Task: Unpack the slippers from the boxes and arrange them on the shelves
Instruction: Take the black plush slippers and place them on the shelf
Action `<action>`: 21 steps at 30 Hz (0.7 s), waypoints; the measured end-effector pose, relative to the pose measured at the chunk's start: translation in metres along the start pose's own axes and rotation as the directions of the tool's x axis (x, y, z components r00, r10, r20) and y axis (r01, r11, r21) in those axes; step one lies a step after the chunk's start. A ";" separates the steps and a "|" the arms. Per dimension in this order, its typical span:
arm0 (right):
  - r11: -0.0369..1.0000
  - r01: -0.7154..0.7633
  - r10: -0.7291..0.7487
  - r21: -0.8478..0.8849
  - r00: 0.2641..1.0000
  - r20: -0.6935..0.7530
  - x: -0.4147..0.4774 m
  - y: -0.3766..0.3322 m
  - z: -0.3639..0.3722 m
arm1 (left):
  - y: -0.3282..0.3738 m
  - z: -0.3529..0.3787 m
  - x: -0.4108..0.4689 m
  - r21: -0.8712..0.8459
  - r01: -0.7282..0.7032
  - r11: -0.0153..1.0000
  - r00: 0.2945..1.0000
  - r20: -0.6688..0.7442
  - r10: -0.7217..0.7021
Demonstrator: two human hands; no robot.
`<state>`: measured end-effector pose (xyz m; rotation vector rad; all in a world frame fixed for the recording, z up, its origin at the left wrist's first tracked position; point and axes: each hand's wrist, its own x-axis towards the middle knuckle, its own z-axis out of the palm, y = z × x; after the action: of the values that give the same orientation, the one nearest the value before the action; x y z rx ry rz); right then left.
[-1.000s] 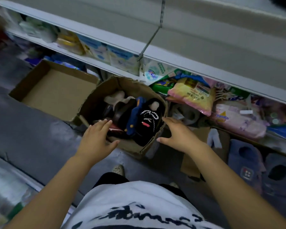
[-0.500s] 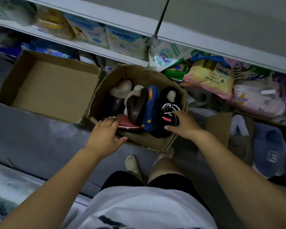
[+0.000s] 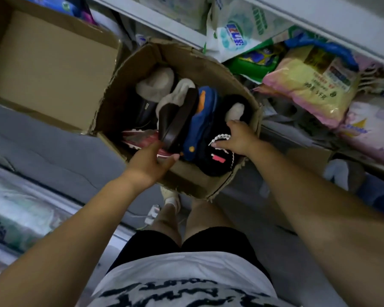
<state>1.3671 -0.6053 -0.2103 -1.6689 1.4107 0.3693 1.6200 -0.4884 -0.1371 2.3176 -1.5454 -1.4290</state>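
Observation:
An open cardboard box (image 3: 140, 67) stands on the floor in front of me, packed with slippers. Inside are a cream fluffy slipper (image 3: 155, 83), a brown slipper (image 3: 175, 120), a blue slipper (image 3: 200, 125), a red slipper (image 3: 138, 138) and a black fluffy slipper with white stitching (image 3: 217, 161). My right hand (image 3: 237, 138) grips the black slipper from above, fingers curled into its opening. At the box's near rim, my left hand (image 3: 149, 162) closes on the end of the red slipper, under the brown slipper's sole.
An empty cardboard box (image 3: 53, 63) sits to the left. White shelves (image 3: 319, 29) behind hold bagged goods, among them a yellow-pink pack (image 3: 308, 85). Blue slippers (image 3: 377, 196) lie low on the right. Wrapped goods (image 3: 13, 207) are at my left; my foot (image 3: 170, 194) is under the box.
I have leaned in closer over the box. My right hand moved from the box's side onto the black slipper and gripped it. My left hand slid along the near rim onto the red slipper.

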 end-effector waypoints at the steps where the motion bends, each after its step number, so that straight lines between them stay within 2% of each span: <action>1: 1.000 0.024 -0.024 -0.002 0.999 0.023 0.001 0.000 -0.002 | 0.006 0.005 0.004 -0.036 0.032 0.999 0.999 -0.005 -0.032; 5: 0.986 0.108 -0.107 0.127 0.994 -0.016 -0.005 -0.005 -0.016 | 0.034 0.015 0.013 -0.250 0.086 0.964 0.996 0.054 -0.075; 8: 0.936 0.193 -0.198 0.296 0.980 -0.011 -0.013 -0.015 -0.042 | 0.048 0.010 0.020 -0.436 0.133 0.890 0.985 0.155 -0.071; 13: 0.885 0.256 -0.281 0.388 0.960 0.010 -0.012 -0.050 -0.074 | 0.055 -0.019 0.031 -0.616 0.206 0.760 0.967 0.247 -0.062; 19: 0.803 0.305 -0.272 0.512 0.952 -0.142 -0.004 -0.080 -0.074 | 0.039 -0.048 0.042 -0.746 0.189 0.639 0.982 0.138 -0.129; 21: 0.690 0.284 -0.167 0.666 0.958 -0.235 -0.007 -0.081 -0.070 | 0.029 -0.052 0.049 -0.772 0.174 0.612 0.982 0.090 -0.166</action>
<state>1.4165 -0.6587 -0.1311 -1.2157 1.2097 -0.4206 1.6394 -0.5623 -0.1265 1.8968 -0.4744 -1.6811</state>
